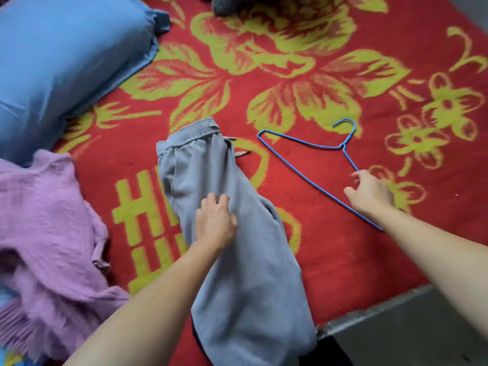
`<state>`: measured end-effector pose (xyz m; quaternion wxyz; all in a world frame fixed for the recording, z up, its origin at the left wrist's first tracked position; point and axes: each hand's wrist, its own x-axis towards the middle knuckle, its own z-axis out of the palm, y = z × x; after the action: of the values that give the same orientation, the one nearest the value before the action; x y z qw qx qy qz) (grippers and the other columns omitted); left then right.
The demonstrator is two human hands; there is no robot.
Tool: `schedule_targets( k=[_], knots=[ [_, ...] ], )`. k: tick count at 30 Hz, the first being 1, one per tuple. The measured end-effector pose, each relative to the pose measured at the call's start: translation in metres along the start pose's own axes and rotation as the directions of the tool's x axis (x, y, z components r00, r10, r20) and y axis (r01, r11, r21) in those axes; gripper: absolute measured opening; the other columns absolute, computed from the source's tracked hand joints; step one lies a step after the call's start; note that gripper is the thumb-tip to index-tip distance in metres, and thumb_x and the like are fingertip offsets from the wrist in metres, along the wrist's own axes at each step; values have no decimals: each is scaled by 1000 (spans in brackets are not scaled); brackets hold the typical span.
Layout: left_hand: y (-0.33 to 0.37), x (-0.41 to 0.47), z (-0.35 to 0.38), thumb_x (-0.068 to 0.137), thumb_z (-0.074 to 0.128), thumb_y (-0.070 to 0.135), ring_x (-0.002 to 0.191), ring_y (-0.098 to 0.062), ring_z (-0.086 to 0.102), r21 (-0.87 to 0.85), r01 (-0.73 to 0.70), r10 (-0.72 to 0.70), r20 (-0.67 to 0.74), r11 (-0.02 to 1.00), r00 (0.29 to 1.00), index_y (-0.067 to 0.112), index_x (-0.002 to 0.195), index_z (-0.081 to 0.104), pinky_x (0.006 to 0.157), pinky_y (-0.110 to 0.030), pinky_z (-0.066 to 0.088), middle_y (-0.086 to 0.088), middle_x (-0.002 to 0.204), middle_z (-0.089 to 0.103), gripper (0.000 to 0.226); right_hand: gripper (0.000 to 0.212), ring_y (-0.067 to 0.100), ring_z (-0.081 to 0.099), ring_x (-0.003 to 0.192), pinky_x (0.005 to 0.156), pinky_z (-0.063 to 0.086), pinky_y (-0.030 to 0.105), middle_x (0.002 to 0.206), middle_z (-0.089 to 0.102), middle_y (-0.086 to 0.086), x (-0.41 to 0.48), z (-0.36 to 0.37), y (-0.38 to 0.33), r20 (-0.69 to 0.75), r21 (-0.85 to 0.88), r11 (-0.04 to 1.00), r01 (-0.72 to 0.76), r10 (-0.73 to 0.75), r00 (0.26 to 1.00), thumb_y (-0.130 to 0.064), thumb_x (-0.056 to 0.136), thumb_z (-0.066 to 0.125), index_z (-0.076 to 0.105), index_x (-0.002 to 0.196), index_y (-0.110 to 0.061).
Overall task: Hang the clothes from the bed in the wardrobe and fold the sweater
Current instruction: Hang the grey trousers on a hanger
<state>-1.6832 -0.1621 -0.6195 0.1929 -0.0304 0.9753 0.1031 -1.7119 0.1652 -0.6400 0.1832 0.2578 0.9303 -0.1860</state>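
Note:
Grey sweatpants lie lengthwise on the red bed cover, waistband away from me, legs hanging over the bed's near edge. My left hand rests palm down on their upper part, fingers relaxed. A blue wire hanger lies flat to the right of the pants, hook pointing away. My right hand hovers over the hanger's right corner with fingers spread and loosely bent; whether it touches the wire is unclear. A crumpled purple sweater lies at the left.
A blue pillow fills the upper left corner. A dark grey garment shows at the top edge. The red blanket with yellow flowers covers the bed; its edge and a grey frame run along the lower right.

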Motion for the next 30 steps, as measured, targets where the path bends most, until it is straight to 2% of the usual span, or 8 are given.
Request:
schedule_targets(
  k=[6, 10, 13, 16, 20, 24, 27, 30],
  knots=[
    [1, 24, 42, 88, 50, 27, 118, -29, 45, 102, 125, -126, 11, 987, 992, 18, 129, 47, 91, -40, 39, -7, 128, 45, 42, 74, 41, 42, 130, 104, 35, 48, 140, 44, 23, 96, 14, -25, -39, 65, 985, -158, 161, 986, -43, 84, 69, 36, 140, -8],
    [6, 29, 47, 86, 52, 26, 120, -28, 45, 88, 163, -167, 44, 983, 985, 17, 128, 49, 93, -40, 39, -6, 132, 46, 43, 62, 39, 53, 121, 97, 41, 43, 130, 57, 20, 130, 10, -35, -39, 159, 971, -178, 187, 982, -54, 83, 65, 52, 127, -13],
    [5, 37, 29, 86, 56, 22, 115, -28, 49, -16, 137, -136, 38, 990, 990, 14, 126, 55, 95, -40, 41, -7, 129, 50, 40, 36, 37, 63, 103, 81, 45, 37, 106, 68, 18, 135, 11, -59, 65, 222, 971, -88, 75, 995, -49, 85, 64, 68, 98, -15],
    [-6, 58, -5, 83, 62, 13, 110, -33, 54, -142, 106, -127, -156, 984, 979, 8, 119, 61, 91, -44, 45, -11, 121, 55, 36, 23, 33, 62, 76, 67, 43, 36, 81, 66, 18, 131, 13, -96, 112, 385, 923, -21, -25, 993, -31, 86, 66, 62, 71, -14],
    [-33, 101, -40, 84, 62, 18, 127, -34, 43, -42, 149, -155, -305, 988, 940, 14, 127, 58, 102, -44, 36, -17, 141, 46, 43, 19, 22, 62, 61, 68, 49, 35, 84, 70, 16, 138, -9, -152, 12, 551, 818, 164, -205, 979, -17, 91, 57, 55, 73, -17],
    [-61, 138, -35, 96, 44, 42, 143, -27, 21, 31, 256, -246, -182, 966, 952, 28, 148, 32, 110, -41, 23, -10, 158, 21, 56, 19, 20, 57, 72, 73, 42, 35, 76, 65, 0, 141, -37, -212, -191, 550, 733, 400, -356, 915, -33, 87, 54, 61, 76, -19],
    [-80, 162, -19, 100, 31, 48, 148, -28, 8, -10, 290, -290, 22, 957, 957, 31, 152, 20, 117, -46, 16, -5, 162, 10, 55, 24, 27, 48, 64, 66, 38, 40, 75, 72, 2, 144, -39, -248, -16, 617, 716, 326, -402, 915, -34, 85, 55, 65, 71, -18],
    [-96, 179, -14, 97, 41, 50, 148, -26, 10, -87, 268, -270, -2, 959, 963, 34, 148, 31, 114, -47, 19, -4, 161, 12, 54, 22, 23, 43, 59, 61, 39, 38, 82, 73, 9, 140, -34, -272, 10, 615, 685, 391, -502, 865, -24, 90, 56, 65, 72, -18]
  ],
)
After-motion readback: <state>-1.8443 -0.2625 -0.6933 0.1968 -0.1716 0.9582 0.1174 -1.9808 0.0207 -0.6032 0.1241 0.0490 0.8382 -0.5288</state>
